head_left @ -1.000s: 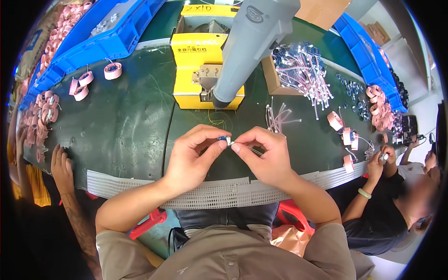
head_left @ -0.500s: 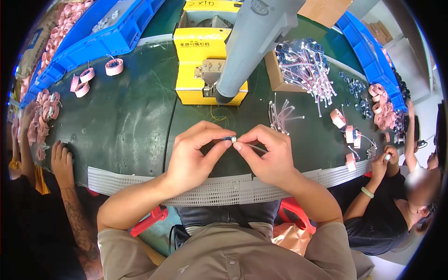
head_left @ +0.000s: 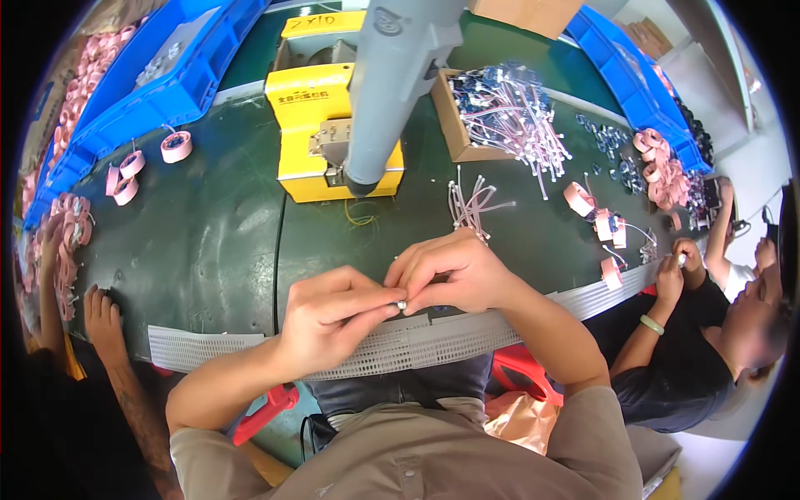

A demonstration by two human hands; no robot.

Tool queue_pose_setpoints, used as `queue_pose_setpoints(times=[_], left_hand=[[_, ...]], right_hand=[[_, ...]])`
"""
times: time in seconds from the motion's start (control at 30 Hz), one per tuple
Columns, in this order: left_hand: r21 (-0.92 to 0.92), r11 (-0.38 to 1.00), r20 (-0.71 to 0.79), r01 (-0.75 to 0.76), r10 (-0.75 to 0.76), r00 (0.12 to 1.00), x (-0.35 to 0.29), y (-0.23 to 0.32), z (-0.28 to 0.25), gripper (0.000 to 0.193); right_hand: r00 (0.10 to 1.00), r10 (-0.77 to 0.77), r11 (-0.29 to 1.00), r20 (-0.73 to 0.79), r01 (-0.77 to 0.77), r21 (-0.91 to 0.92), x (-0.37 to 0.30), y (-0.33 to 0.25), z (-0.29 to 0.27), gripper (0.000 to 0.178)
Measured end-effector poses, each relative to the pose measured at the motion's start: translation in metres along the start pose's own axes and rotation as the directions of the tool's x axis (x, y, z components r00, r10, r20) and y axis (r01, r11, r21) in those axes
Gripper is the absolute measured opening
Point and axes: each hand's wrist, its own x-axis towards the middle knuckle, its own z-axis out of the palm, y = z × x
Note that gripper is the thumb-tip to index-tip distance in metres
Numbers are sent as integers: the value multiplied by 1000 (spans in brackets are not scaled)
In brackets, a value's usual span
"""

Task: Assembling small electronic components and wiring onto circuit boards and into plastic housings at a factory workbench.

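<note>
My left hand and my right hand meet fingertip to fingertip above the near edge of the table. Between them shows a small white connector. The small blue circuit board in my left pinch is almost wholly covered by fingers. My right thumb and fingers close around the connector's end, and its thin cable is mostly hidden behind the hand. Just beyond my right hand lies a loose bunch of white connector cables.
Ahead stands a yellow machine with a grey electric screwdriver over it. A cardboard box holds many wired boards. Pink rings lie at both sides, near blue bins. A perforated grey strip edges the table. Co-workers' hands are on either side.
Both hands have come lower and closer together. My right hand has turned over the connector, hiding the board and cable that showed before. The view has shifted, moving the machine leftward.
</note>
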Motion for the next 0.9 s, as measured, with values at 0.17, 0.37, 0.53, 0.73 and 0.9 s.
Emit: queue_pose_setpoints(times=[0.17,0.37,0.53,0.73,0.9], left_hand=[[21,999,2,-50,50,999,0,-1,1,24],[207,978,65,-4,-9,998,11,-4,10,67],[305,909,435,-283,131,891,20,-1,27,55],[372,852,442,-368,186,877,16,-1,33,38],[313,882,447,-351,190,874,22,-8,34,28]], right_hand=[[999,-26,999,36,28,-42,-2,-3,-2,15],[952,-22,859,-306,-138,-492,4,-34,-46,7],[730,-416,315,-542,-443,-839,29,-60,-131,13],[911,-306,310,-276,-179,-934,15,-47,-90,16],[990,101,513,-96,-134,-848,-6,-33,-65,18]])
